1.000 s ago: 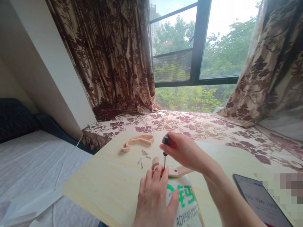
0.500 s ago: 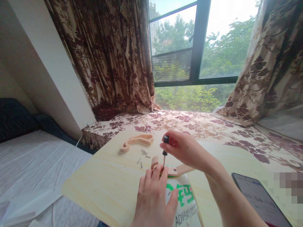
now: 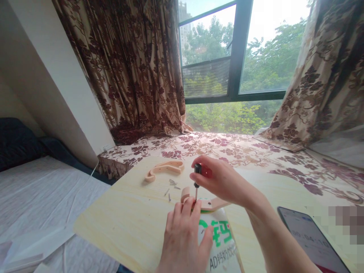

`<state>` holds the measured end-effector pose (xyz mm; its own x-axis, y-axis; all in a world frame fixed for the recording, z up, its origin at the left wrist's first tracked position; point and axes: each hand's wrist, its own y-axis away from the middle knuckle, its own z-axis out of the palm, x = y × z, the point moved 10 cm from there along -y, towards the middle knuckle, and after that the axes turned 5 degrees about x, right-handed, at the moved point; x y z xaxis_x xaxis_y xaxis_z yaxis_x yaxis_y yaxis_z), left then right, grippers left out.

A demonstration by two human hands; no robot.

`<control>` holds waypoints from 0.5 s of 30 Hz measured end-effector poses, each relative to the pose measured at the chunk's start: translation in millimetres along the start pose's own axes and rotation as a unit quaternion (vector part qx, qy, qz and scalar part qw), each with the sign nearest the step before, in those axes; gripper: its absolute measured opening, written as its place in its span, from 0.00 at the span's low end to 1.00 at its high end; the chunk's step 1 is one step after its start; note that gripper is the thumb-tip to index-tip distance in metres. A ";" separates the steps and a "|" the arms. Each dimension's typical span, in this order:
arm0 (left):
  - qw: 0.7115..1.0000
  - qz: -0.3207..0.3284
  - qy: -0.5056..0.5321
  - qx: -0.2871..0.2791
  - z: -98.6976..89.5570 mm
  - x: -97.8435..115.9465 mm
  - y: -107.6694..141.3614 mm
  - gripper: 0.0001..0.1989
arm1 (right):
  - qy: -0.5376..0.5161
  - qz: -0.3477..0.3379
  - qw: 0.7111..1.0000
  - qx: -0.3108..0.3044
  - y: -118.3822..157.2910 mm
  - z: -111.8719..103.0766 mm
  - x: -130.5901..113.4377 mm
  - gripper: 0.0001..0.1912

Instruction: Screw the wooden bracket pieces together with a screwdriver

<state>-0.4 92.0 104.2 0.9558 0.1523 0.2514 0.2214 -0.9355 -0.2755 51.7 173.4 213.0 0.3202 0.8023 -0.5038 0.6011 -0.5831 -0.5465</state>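
My right hand (image 3: 217, 175) is closed round the black handle of a screwdriver (image 3: 197, 171), which stands upright with its tip down at a curved wooden hook (image 3: 214, 204). My left hand (image 3: 184, 233) holds that wooden hook steady, its fingertips over the near end beside the screwdriver tip; the thumb is spread to the side. The tip and any screw under it are hidden by the fingers. Under the hook and left hand lies a white plastic package (image 3: 223, 242) with green lettering. A second wooden hook (image 3: 165, 170) lies farther back, near several loose screws (image 3: 172, 183).
All this lies on a pale wood-grain board (image 3: 122, 212). A phone (image 3: 307, 235) showing a timer lies at the right. Behind the board is a flowered window seat (image 3: 218, 146) below the window, and a bed (image 3: 42, 193) is at the left.
The screwdriver handle and my right fingers have shifted slightly left and turned a little. My left hand stays at the wooden hook.
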 end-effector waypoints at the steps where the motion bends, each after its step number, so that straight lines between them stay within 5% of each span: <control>1: 1.000 -0.003 0.007 0.003 -0.8 -0.4 0.2 0.25 | -0.010 -0.008 1.000 -0.005 0.5 0.1 -2.0 0.06; 10: 1.000 -0.011 0.023 0.004 -3.0 -0.5 -0.7 0.25 | 0.061 0.029 0.998 0.012 -2.5 -0.7 12.6 0.10; 15: 1.000 -0.011 0.023 0.004 0.1 -1.5 0.7 0.26 | 0.007 -0.016 1.000 -0.016 1.4 2.5 -2.0 0.04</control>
<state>-1.6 91.1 103.5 0.9405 0.1584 0.3006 0.2448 -0.9295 -0.2760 50.1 170.6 211.6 0.3100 0.8223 -0.4771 0.6345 -0.5527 -0.5403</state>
